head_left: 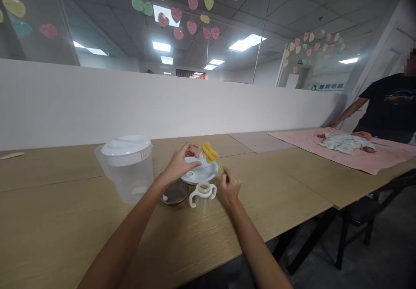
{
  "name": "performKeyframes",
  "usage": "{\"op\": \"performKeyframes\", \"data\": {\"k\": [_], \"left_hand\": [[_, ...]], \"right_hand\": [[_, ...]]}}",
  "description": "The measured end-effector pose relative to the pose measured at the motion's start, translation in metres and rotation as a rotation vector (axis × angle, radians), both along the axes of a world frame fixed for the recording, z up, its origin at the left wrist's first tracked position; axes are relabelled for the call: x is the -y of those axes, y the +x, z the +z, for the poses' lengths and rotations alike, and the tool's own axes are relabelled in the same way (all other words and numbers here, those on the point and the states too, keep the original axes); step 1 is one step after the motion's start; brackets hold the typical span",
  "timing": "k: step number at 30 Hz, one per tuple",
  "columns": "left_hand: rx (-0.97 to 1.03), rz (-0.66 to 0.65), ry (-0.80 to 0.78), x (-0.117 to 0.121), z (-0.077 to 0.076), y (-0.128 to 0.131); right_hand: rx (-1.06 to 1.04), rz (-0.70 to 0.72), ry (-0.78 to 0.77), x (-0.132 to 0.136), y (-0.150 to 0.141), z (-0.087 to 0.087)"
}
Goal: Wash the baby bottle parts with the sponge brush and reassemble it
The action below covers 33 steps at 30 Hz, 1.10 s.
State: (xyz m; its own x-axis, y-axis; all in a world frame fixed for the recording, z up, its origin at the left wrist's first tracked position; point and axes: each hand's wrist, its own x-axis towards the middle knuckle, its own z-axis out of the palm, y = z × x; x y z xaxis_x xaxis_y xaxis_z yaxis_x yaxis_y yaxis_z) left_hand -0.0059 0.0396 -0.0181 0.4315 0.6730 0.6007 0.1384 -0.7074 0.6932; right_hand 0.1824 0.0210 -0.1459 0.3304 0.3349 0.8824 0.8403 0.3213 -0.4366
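My left hand [182, 162] pinches a small clear piece [201, 154] that looks like a bottle teat. Against it is the yellow sponge head [209, 151] of a brush, whose green handle [220, 166] is gripped in my right hand [230, 186]. Both hands are raised over a pale, shallow bowl [209, 175], where a small white ring [190, 174] lies. Nearer to me, a clear baby bottle [204, 202] with two white side handles stands upright, its mouth uncovered. Left of it, partly behind my left forearm, sits a dark see-through round dish or lid [176, 193].
A clear plastic pitcher [130, 178] with a white lid stands at the left. On the right, a baby or doll [346, 143] in patterned clothes lies on a pink towel [373, 164], beside a person in a dark shirt [390, 102]. A white partition [182, 107] backs the table.
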Motion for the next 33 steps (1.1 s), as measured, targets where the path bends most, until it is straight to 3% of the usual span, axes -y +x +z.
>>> {"op": "performKeyframes", "data": {"k": [5, 12, 15, 18, 21, 27, 33], "left_hand": [[0.058, -0.008, -0.118, 0.001, -0.001, 0.003], [-0.016, -0.011, -0.202, -0.006, 0.000, -0.005], [-0.241, 0.006, -0.171, -0.012, 0.002, -0.017], [-0.661, 0.070, -0.141, -0.018, 0.000, -0.031], [-1.002, 0.166, -0.238, -0.023, -0.005, -0.044], [-1.120, 0.227, -0.316, -0.027, -0.012, -0.058], [-1.198, 0.292, -0.338, -0.032, -0.026, -0.052]], "right_hand": [[0.005, 0.015, 0.006, 0.000, 0.000, -0.001], [-0.027, 0.040, 0.029, 0.002, 0.001, 0.001], [-0.030, 0.023, -0.020, 0.002, 0.001, 0.002], [-0.048, -0.067, -0.129, -0.002, 0.001, 0.001], [-0.018, -0.105, -0.208, -0.006, 0.003, -0.001], [0.200, -0.143, -0.238, -0.005, 0.005, 0.003], [0.237, -0.205, -0.240, -0.001, 0.008, 0.005]]}}
